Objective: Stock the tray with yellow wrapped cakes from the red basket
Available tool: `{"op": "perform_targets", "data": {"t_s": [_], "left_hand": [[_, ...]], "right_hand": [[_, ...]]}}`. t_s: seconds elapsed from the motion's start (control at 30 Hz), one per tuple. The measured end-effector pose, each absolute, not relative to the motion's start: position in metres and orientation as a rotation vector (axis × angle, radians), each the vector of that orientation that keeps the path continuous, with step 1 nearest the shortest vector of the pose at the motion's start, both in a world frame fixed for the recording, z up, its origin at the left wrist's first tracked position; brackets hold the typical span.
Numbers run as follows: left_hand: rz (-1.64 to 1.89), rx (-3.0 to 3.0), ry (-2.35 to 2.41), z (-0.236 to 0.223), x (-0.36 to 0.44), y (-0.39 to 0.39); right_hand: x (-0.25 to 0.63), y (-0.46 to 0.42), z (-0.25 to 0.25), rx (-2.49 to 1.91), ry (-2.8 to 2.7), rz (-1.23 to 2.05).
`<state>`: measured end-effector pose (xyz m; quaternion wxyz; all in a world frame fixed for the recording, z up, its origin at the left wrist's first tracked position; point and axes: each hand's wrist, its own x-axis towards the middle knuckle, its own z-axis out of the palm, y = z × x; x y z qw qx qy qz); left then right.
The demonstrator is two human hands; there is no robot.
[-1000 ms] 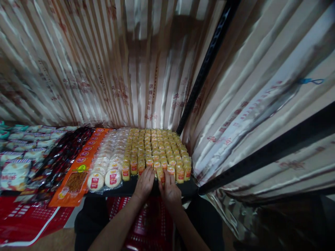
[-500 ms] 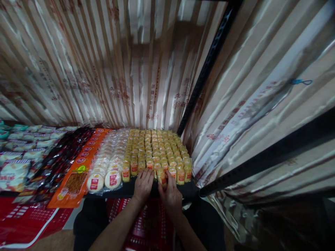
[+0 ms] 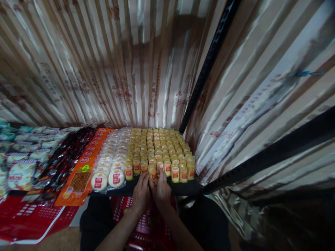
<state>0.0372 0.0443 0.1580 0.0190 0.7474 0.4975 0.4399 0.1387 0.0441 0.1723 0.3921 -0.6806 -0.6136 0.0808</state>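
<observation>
A small yellow wrapped cake [image 3: 152,170] with a red and orange label stands upright at the front of the rows, between my two hands. My left hand [image 3: 141,195] has its fingers closed at the cake's left and lower side. From the right, my right hand [image 3: 161,191] grips the same cake, its fingertips up along the side. The hands touch each other, and the cake's lower part is hidden by the fingers. Behind it, many similar yellow cakes [image 3: 164,143] stand in close rows on the black shelf [image 3: 187,188].
To the left are clear-wrapped round white pastries [image 3: 116,177], an orange snack packet [image 3: 74,184], dark packets [image 3: 62,157] and white bags [image 3: 22,174]. A red basket [image 3: 141,233] sits below my hands. Black metal posts [image 3: 209,73] and pleated curtains [image 3: 141,69] enclose the shelf.
My right hand has moved left with the cake, bringing it to my left hand. My left hand's fingers have closed in around it. The view has shifted slightly.
</observation>
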Motion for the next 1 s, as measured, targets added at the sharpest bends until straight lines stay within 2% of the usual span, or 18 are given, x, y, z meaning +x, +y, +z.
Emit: {"op": "perform_targets", "data": {"t_s": [0.37,0.5,0.77,1.0], "left_hand": [[1.222,2.257,1.528,0.147,0.04,0.05],[1.204,2.253,1.509,0.142,0.04,0.051],[1.218,2.325,1.472,0.135,0.04,0.051],[1.303,2.391,1.5,0.143,0.046,0.048]], "right_hand": [[0.141,0.049,0.163,-1.638,-1.488,0.381],[0.143,0.048,0.155,-1.543,-1.485,0.352],[0.144,0.049,0.155,-1.629,-1.561,0.223],[0.147,0.046,0.155,-1.616,-1.467,0.353]]}}
